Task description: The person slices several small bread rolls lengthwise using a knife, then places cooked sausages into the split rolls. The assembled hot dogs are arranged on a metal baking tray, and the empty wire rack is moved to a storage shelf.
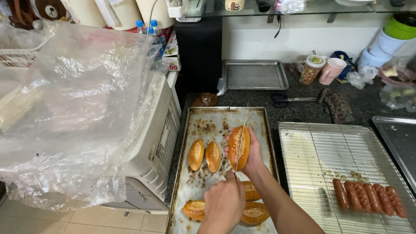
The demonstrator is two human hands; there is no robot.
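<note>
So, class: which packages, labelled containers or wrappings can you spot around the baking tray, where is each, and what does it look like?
Clear plastic bag: large, crumpled, draped over the white crate on the left.
Water bottles: back left, clear with blue caps.
Printed carton: beside the bottles, white, red and green.
Jar: back right by a pink mug, cylindrical, green-and-white lid.
No screens.

Sausages (369,198) on wire rack (318,151)

Both forearms are bare, no sleeves, rings or gloves.
</note>
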